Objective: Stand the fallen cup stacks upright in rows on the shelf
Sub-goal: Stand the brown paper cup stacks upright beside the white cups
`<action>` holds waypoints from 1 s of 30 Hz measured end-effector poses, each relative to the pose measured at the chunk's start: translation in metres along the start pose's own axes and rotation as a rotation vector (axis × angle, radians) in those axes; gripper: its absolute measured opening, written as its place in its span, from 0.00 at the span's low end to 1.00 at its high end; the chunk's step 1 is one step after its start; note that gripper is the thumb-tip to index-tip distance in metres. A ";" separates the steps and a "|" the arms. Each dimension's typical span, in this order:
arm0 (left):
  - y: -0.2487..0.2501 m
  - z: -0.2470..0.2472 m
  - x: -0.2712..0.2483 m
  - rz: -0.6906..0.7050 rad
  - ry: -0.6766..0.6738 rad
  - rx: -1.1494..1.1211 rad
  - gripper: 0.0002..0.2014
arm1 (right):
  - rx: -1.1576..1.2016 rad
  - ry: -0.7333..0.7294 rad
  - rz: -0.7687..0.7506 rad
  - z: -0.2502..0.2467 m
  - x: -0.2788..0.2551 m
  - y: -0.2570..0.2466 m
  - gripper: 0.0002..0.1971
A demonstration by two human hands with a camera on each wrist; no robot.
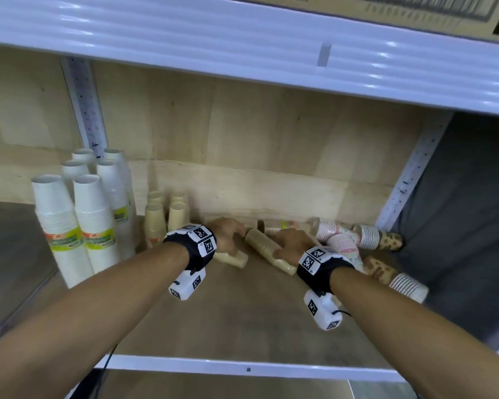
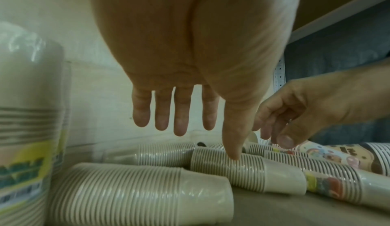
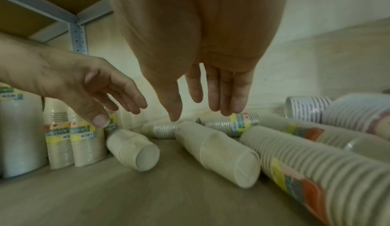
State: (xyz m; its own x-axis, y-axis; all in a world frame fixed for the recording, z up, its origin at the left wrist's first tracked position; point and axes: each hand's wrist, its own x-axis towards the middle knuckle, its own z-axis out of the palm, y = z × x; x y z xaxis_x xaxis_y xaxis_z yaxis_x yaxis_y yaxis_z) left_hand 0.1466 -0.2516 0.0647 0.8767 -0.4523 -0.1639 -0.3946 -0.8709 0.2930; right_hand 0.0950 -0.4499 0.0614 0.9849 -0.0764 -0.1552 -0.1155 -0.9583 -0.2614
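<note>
Several beige cup stacks lie fallen on the wooden shelf [image 1: 228, 321]. My left hand [image 1: 228, 234] hovers with straight fingers [image 2: 179, 121] over a short fallen stack [image 1: 235, 259] [image 2: 137, 194] [image 3: 135, 149]. Its thumb tip reaches down close to the neighbouring stack [image 2: 249, 174]. My right hand [image 1: 290, 243] hangs over that longer beige stack [image 1: 267, 250] [image 3: 215, 153] with its fingers [image 3: 223, 96] straight. Neither hand holds anything. More fallen stacks with labels [image 3: 232, 124] lie behind, against the back wall. Several small beige stacks [image 1: 167, 217] stand upright to the left.
Tall white cup stacks [image 1: 78, 220] stand in rows at the far left. Patterned and striped stacks [image 1: 366, 249] lie in a heap at the right by the metal post [image 1: 409, 180]. The upper shelf's edge [image 1: 242, 53] hangs overhead. The shelf's front half is bare wood.
</note>
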 end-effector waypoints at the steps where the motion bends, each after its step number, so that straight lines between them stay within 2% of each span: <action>1: -0.001 0.003 0.001 0.008 -0.015 -0.003 0.30 | 0.005 -0.014 -0.002 0.004 0.001 0.003 0.16; 9: -0.007 0.022 0.012 0.029 -0.072 -0.070 0.28 | 0.014 0.041 0.006 0.030 0.012 0.016 0.19; 17: -0.007 0.033 0.024 0.039 -0.078 0.038 0.31 | 0.049 0.079 0.036 0.041 0.022 0.021 0.25; 22: -0.008 0.039 0.033 0.053 -0.083 0.138 0.25 | 0.040 0.040 0.080 0.047 0.027 0.023 0.34; 26: -0.007 0.042 0.038 0.065 -0.088 0.234 0.25 | 0.039 0.049 0.078 0.049 0.027 0.022 0.35; 30: -0.007 0.042 0.039 0.065 -0.094 0.230 0.24 | 0.037 0.043 0.085 0.049 0.028 0.021 0.36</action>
State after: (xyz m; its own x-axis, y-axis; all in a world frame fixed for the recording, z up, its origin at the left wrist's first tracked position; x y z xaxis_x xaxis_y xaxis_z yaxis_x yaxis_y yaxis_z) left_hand 0.1722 -0.2717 0.0169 0.8223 -0.5153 -0.2416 -0.5108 -0.8554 0.0858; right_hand 0.1135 -0.4586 0.0052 0.9759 -0.1695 -0.1377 -0.2029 -0.9372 -0.2837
